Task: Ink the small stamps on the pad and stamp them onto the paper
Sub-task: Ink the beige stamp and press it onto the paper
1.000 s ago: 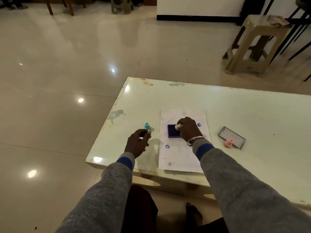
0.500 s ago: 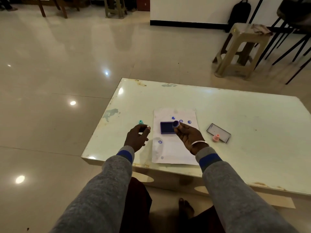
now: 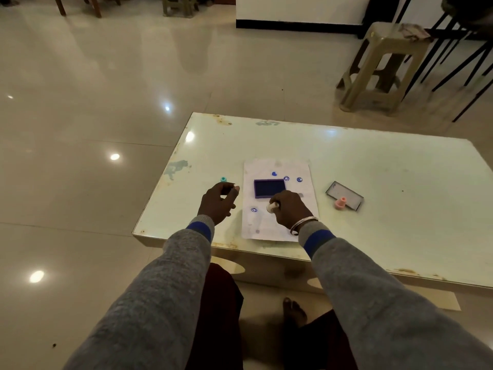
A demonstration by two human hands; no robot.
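A white paper [image 3: 277,225] lies on the pale table [image 3: 386,182], with a blue ink pad [image 3: 269,188] resting on its upper half. Several blue prints mark the sheet, three above the pad and one smiley lower left. My right hand [image 3: 289,209] is closed around a small white stamp [image 3: 272,207] and holds it down on the paper just below the pad. My left hand [image 3: 217,202] hovers left of the paper, fingers curled loosely, holding nothing. A teal stamp [image 3: 223,179] stands just beyond it. A pink stamp [image 3: 340,203] sits on the pad's lid [image 3: 346,196] at the right.
The table's near edge [image 3: 213,243] runs just below my wrists. A plastic stool [image 3: 384,68] and dark chair legs [image 3: 458,62] stand on the tiled floor beyond the table's far right. My knees and a bare foot [image 3: 293,308] show under the table edge.
My right hand lifted the white stamp off the ink pad, turned it face up, then brought it down onto the paper below the pad. My left hand stayed in place.
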